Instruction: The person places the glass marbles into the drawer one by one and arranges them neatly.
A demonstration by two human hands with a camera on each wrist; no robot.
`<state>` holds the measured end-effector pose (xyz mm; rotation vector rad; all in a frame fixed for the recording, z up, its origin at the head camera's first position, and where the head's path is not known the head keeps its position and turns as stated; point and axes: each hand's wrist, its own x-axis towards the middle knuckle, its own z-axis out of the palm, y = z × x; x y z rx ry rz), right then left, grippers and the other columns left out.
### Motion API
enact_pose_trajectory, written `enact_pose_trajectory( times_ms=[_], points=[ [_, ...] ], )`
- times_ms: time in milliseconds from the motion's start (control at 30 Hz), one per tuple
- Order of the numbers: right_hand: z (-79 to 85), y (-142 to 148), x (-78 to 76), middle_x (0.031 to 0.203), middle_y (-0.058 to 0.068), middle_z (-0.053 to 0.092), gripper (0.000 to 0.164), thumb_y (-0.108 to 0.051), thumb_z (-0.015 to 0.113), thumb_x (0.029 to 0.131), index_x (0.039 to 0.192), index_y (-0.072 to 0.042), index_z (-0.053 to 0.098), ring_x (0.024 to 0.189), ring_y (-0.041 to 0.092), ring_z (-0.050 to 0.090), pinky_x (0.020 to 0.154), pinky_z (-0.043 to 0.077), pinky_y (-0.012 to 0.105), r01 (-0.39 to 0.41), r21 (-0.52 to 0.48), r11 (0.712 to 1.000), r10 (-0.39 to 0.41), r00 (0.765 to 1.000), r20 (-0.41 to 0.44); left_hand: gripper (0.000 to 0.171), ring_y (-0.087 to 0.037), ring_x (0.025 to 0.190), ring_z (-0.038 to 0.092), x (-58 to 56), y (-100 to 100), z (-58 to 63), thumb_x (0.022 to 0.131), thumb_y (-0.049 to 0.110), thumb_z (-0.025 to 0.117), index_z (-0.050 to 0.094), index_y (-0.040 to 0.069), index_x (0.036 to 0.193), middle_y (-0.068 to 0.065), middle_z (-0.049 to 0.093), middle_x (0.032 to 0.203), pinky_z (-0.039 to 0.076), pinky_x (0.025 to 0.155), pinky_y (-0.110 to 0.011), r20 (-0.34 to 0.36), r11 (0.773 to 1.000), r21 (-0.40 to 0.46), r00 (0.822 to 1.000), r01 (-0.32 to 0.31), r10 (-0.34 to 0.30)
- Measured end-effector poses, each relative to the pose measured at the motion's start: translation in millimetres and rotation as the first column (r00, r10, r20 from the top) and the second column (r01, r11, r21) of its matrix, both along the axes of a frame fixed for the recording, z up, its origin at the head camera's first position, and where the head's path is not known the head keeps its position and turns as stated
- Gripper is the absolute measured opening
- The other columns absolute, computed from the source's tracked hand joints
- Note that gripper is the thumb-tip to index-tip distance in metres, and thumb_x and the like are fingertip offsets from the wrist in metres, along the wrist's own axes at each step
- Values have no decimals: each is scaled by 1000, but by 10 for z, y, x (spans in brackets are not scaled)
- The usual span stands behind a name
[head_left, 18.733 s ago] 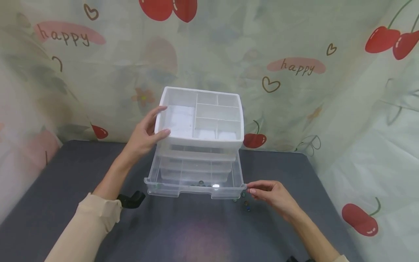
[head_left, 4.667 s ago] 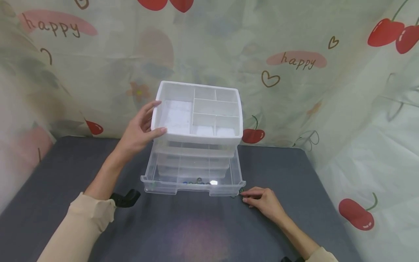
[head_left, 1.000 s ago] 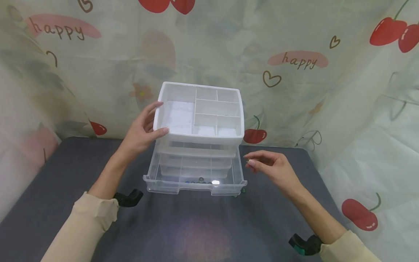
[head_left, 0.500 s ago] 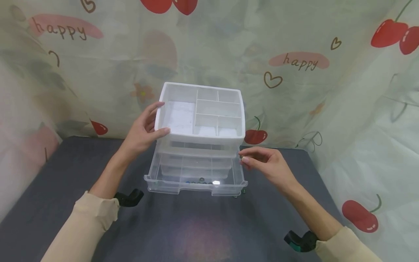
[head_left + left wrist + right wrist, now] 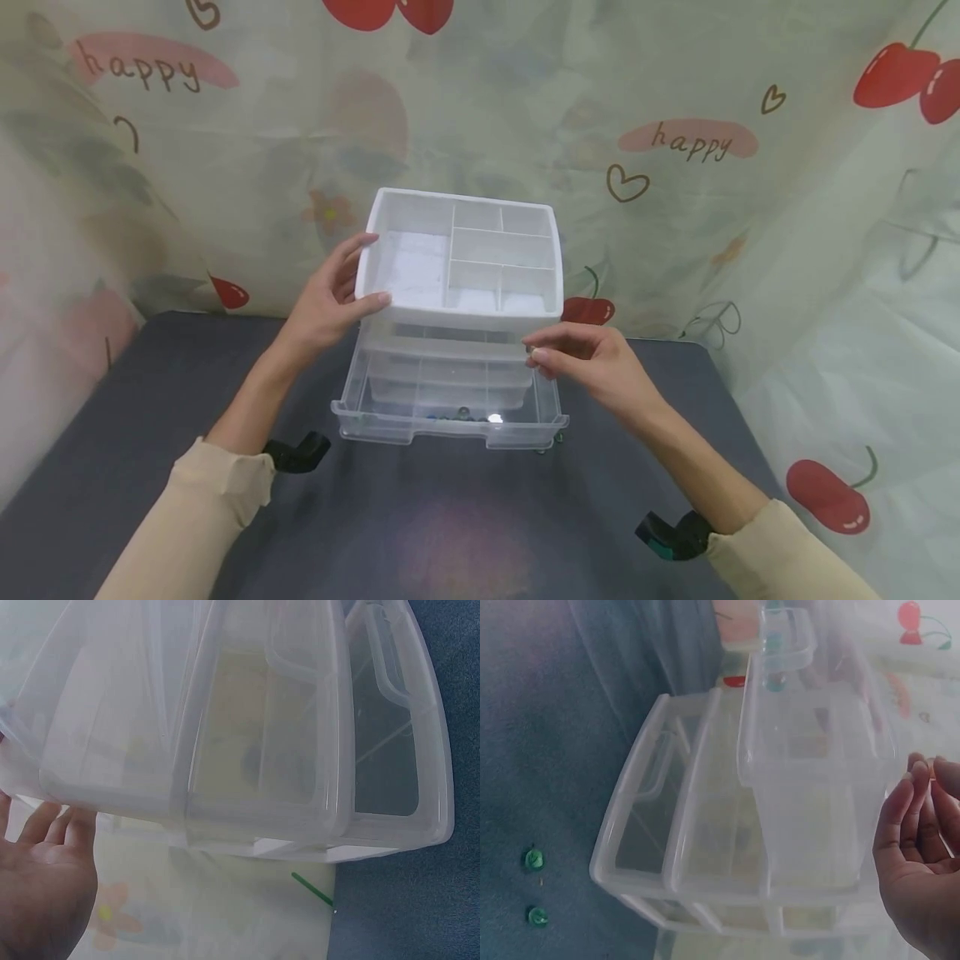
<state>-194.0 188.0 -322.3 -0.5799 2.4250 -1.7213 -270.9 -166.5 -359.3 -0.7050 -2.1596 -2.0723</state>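
Note:
A white-topped, clear plastic drawer unit (image 5: 468, 317) stands tilted toward me in the head view, its top divided into compartments. My left hand (image 5: 318, 304) grips the left edge of that top, thumb over the front rim. The clear drawer (image 5: 450, 435) is pulled out, with several glass marbles (image 5: 463, 412) along its front wall. Over the drawer's right side, my right hand (image 5: 592, 358) pinches a small marble (image 5: 529, 351) between thumb and fingertips. Two green marbles lie on the tabletop, one a green marble (image 5: 534, 859), the other a green marble (image 5: 537, 916) lower in the right wrist view.
A dark grey cloth-covered table (image 5: 465, 517) lies under the unit. Behind it hangs a pale curtain (image 5: 480, 108) printed with cherries and hearts. Other drawers of the unit stay pushed in, as the left wrist view shows.
Over the last second my right hand moved left from beside the unit to above the drawer, carrying the marble. Compared with much earlier, more marbles lie in the drawer and fewer on the table.

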Motion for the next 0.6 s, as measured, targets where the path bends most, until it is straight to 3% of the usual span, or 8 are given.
enact_pose_trajectory(
  times_ms=[233, 533, 600],
  points=[
    [7, -122, -41, 97, 9, 73, 24, -11, 71, 93, 115, -1, 71, 88, 26, 68, 80, 55, 35, -74, -25, 997, 74, 997, -12, 73, -35, 140, 37, -7, -8, -13, 93, 0, 66, 32, 18, 155, -19, 31, 157, 45, 91, -20, -2, 1000, -8, 1000, 2, -2],
    [10, -299, -89, 95, 10, 74, 21, -10, 71, 93, 113, -6, 73, 83, 33, 64, 78, 54, 35, -136, -13, 991, 136, 990, -24, 73, -34, 139, 37, -1, 5, -1, 93, -5, 64, 31, 15, 155, -19, 31, 156, 45, 91, -19, 8, 1000, 4, 1000, 4, -4],
    [18, -341, -102, 96, 8, 74, 21, -10, 71, 93, 113, -6, 73, 83, 28, 66, 79, 54, 35, -144, -2, 990, 144, 989, -21, 73, -34, 139, 37, 2, 5, -1, 93, -5, 64, 31, 16, 154, -19, 31, 156, 45, 91, -19, 9, 1000, 7, 1000, 1, -1]
  ],
)
